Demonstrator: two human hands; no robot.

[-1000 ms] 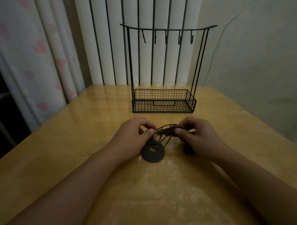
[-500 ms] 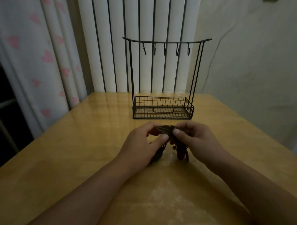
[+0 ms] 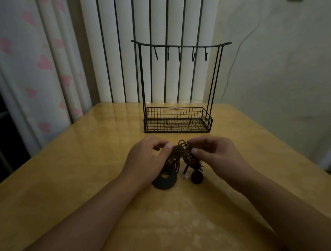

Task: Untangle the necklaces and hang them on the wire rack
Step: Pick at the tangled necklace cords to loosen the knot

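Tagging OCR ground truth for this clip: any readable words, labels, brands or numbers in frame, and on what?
None: no readable text in the head view.
wire rack: no tag or brand mark visible.
necklaces: pendants dark; any marking cannot be made out.
curtain: pink heart print only, no lettering.
table: no text.
Dark object at the wall's top edge: cut off, unreadable.

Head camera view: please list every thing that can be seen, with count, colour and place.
wire rack: one, black, far middle of the table.
hooks: five, black, under the rack's top bar, nothing on them.
necklaces: tangled bundle, count unclear, dark cords, between the hands.
ring pendant: one, black, on the table.
round pendant: one, dark, beside the ring.
table: one, yellow wood.
curtain: white, pink hearts, left.
left hand: pinches the bundle.
right hand: pinches the cords.
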